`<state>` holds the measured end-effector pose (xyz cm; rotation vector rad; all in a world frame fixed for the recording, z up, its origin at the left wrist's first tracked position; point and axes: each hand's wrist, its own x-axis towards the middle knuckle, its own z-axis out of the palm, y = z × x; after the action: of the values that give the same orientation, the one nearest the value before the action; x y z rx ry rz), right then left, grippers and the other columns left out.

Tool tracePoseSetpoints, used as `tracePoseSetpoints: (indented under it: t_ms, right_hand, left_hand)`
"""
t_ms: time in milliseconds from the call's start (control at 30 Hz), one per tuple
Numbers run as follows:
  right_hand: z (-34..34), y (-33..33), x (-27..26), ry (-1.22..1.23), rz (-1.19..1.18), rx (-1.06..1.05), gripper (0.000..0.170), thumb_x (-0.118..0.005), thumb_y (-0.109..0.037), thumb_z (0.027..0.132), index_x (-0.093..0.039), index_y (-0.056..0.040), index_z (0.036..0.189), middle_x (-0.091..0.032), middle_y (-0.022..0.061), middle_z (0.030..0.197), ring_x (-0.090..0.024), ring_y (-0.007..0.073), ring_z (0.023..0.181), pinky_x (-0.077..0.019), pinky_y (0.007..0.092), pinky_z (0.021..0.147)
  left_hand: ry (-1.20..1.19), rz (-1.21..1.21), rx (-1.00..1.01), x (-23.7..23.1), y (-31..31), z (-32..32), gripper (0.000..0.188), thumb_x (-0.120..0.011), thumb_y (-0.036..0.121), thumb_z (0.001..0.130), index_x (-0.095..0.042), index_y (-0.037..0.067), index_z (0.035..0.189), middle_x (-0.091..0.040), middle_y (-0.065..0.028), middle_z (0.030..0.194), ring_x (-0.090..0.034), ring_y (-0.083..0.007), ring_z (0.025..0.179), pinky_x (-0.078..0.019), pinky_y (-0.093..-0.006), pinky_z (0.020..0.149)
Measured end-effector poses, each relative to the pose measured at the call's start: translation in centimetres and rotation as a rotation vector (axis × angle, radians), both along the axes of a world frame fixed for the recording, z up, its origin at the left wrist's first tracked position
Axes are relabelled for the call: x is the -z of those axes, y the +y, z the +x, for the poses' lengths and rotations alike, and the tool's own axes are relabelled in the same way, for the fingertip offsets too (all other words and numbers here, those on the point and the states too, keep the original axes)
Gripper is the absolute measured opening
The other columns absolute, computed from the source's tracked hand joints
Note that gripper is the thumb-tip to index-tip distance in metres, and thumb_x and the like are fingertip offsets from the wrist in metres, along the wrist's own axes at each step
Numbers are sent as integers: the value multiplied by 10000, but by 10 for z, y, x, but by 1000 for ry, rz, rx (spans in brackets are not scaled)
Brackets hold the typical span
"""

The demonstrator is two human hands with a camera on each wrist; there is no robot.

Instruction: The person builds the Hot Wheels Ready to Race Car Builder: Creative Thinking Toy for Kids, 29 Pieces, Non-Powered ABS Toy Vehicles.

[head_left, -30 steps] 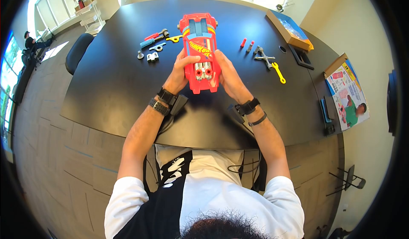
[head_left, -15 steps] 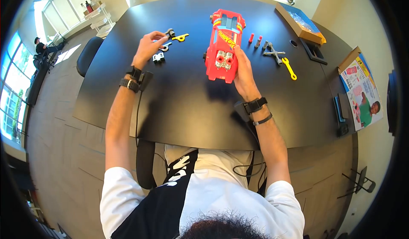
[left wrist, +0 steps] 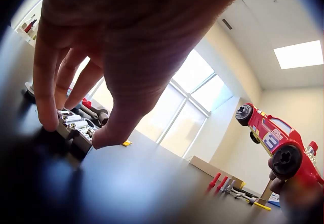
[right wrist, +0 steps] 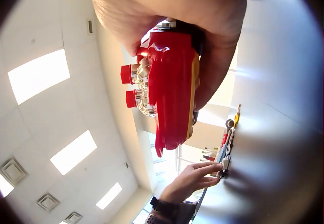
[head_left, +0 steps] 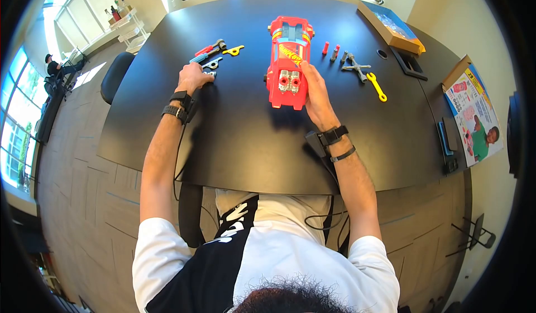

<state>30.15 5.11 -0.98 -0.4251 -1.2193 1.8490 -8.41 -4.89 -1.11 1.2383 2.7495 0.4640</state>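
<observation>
My right hand (head_left: pixel 319 98) grips the red toy car (head_left: pixel 288 51) by its right side, held up above the table with its chrome engine end toward me. At the left, my left hand (head_left: pixel 194 78) reaches down to a small silver part, mostly hidden by the fingers in the head view. In the left wrist view the thumb and fingertips pinch that silver part (left wrist: pixel 76 127) from opposite sides, low at the tabletop. The right wrist view has the car (right wrist: pixel 172 90) from its engine end, fingers wrapped round the far side.
Beyond my left hand lie a grey-blue bracket (head_left: pixel 213 63), a yellow bracket (head_left: pixel 234 51) and screwdriver-like tools. On the right are a cross wrench (head_left: pixel 355 69), a yellow wrench (head_left: pixel 377 87) and small red-tipped pieces. An open box (head_left: pixel 391 31) sits at the back right.
My left hand left the car, moved over to the left-side parts and came down onto the silver one. The car, now in the right hand alone, shifted rightward.
</observation>
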Motion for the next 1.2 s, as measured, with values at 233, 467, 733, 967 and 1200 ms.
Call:
tracePoseSetpoints:
  t_ms: [233,467,733,967,1200]
  right_hand:
    - [-2,1,3,-8,27,-46,451,-624,-418,1133,-609,-29,1360,-704,37,1209,-685,75,1078,-579,281,943]
    - [-4,1,5,-5,41,-51,441,-629,-409,1133,-625,-23,1348,-701,29,1204,-670,67,1078,-568,280,948]
    - [-3,-1,5,-25,52,-39,440,-647,-409,1123,-630,-21,1330,-695,21,1184,-662,59,1061,-563,272,942]
    - [-5,-2,7,-56,80,-27,407,-672,-384,1112,-640,-18,1287,-681,12,1130,-649,42,1009,-565,253,902]
    - [-9,-3,9,-83,130,-21,408,-679,-368,1109,-642,-7,1295,-692,19,1133,-656,48,1007,-567,258,896]
  left_hand:
    - [18,-3,42,1,-7,4,545,-934,418,686,-818,94,1108,-812,-121,1107,-775,-277,1062,-603,-371,969]
    - [90,72,201,-1,-15,13,631,-967,367,653,-805,67,1183,-799,-112,1089,-757,-272,995,-602,-383,920]
    - [-59,152,211,-15,-19,17,589,-982,410,666,-854,83,1139,-823,-99,1016,-783,-241,931,-611,-360,882]
    - [-230,481,268,-52,-4,42,586,-947,473,737,-850,22,1098,-843,-99,958,-797,-177,874,-616,-311,834]
    - [-348,723,442,-114,6,124,505,-935,377,855,-805,-53,1086,-813,-103,881,-755,-97,797,-594,-229,708]
